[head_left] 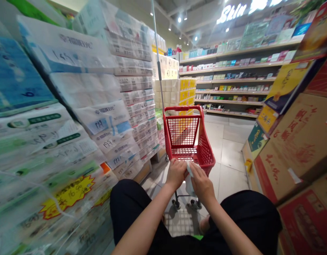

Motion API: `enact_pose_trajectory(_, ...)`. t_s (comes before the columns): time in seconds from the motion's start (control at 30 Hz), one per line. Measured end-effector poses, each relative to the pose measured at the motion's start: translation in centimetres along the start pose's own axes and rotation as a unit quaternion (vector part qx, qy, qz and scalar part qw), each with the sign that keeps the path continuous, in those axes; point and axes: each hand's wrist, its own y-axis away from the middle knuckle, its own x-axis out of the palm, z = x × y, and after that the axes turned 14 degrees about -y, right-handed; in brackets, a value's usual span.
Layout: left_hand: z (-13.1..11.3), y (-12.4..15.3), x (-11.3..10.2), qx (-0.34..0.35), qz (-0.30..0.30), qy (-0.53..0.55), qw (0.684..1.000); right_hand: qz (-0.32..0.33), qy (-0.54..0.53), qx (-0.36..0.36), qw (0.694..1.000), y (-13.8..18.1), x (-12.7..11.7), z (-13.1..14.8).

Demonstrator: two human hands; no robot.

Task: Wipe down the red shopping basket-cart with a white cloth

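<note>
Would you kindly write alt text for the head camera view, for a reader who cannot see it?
Both hands, left hand and right hand, hold a small white packet at the near rim of a red shopping cart in a shop aisle. Stacked tissue packs rise on the left, cardboard boxes on the right.

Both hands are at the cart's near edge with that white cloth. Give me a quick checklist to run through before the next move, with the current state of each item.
1. Left hand at the near rim of the red cart: ok.
2. Right hand on the white cloth: ok, fingers lie over it.
3. Cloth held by both hands: cannot tell, the left hand's grip is hidden.
4. Cart basket free of goods: ok, only red mesh shows.
5. Floor ahead of the cart open: ok.
6. Side clearance: not ok, stacked tissue packs stand close on the left and cardboard boxes on the right.
</note>
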Motion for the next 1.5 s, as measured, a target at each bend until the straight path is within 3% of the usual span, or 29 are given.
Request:
enact_pose_trajectory(0.2,0.2,0.2,-0.6,0.009,0.006,-0.003,1.000,0.041,0.050,-0.008,0.998,0.9,-2.5,-2.4)
enact_pose_trajectory(0.37,-0.4,0.1,-0.7,0.004,0.008,-0.004,1.000,-0.032,0.047,0.077,0.995,1.9,-5.2,-5.7)
enact_pose_trajectory(0.53,-1.7,-0.5,-0.4,-0.007,0.006,0.002,1.000,-0.063,-0.009,0.092,0.994,1.3,-3.4,-4.4)
enact_pose_trajectory(0.67,-2.2,-0.9,-0.2,-0.006,0.007,0.001,1.000,-0.018,-0.023,0.064,0.998,0.7,-1.0,-1.7)
enact_pose_trajectory(0.77,-2.0,-1.0,-0.1,-0.003,0.008,-0.001,1.000,0.010,-0.009,0.044,0.999,0.6,-0.8,-1.2)
enact_pose_trajectory(0.9,-1.6,-1.0,-0.4,0.006,0.015,-0.004,1.000,0.045,0.033,0.016,0.998,0.9,-2.9,-3.5)
enact_pose_trajectory(1.1,-1.9,-1.3,-0.4,0.006,0.021,-0.005,1.000,-0.019,0.065,0.067,0.995,1.3,-5.9,-7.8)
enact_pose_trajectory(1.3,-2.8,-1.9,-0.2,-0.009,0.013,0.025,1.000,-0.069,-0.021,0.124,0.990,0.5,-3.4,-6.2)
enact_pose_trajectory(1.43,-2.4,-1.8,-1.0,-0.005,-0.003,0.082,0.997,-0.019,-0.161,0.125,0.979,-0.4,-1.7,-4.1)
enact_pose_trajectory(1.5,-2.2,-1.8,-1.5,0.007,-0.005,0.110,0.994,0.000,-0.278,0.140,0.950,-1.1,-1.2,-3.4)
